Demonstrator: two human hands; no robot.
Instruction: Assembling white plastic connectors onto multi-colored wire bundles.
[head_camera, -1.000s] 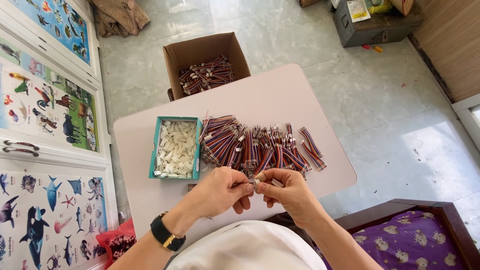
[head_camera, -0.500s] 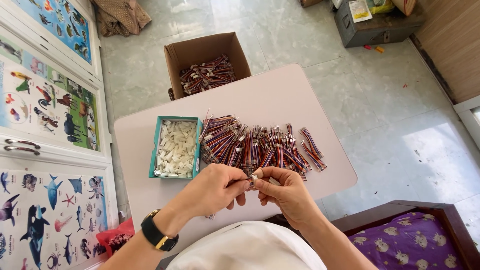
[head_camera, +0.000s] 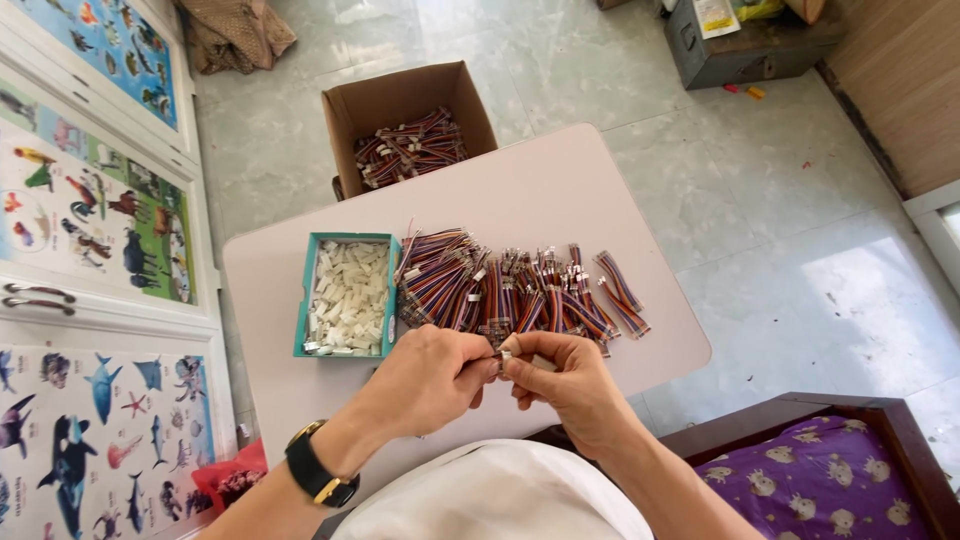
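A pale pink table (head_camera: 560, 190) stands on a grey tiled floor (head_camera: 800, 250), with animal posters (head_camera: 90, 210) along the left wall. On it, left to right: one teal tray (head_camera: 301, 300) of white plastic connectors (head_camera: 348, 296), then one spread of multicoloured wire harnesses (head_camera: 500, 290). One cardboard box (head_camera: 400, 95) beyond holds more. At the near edge, left hand (head_camera: 430, 380) and right hand (head_camera: 570, 385) pinch one small connector piece (head_camera: 503, 356) between fingertips.

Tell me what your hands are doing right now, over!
Left hand and right hand together, pinching a small white connector. Striped wire bundles just beyond, teal tray of white pieces to the left. Nothing in the way.
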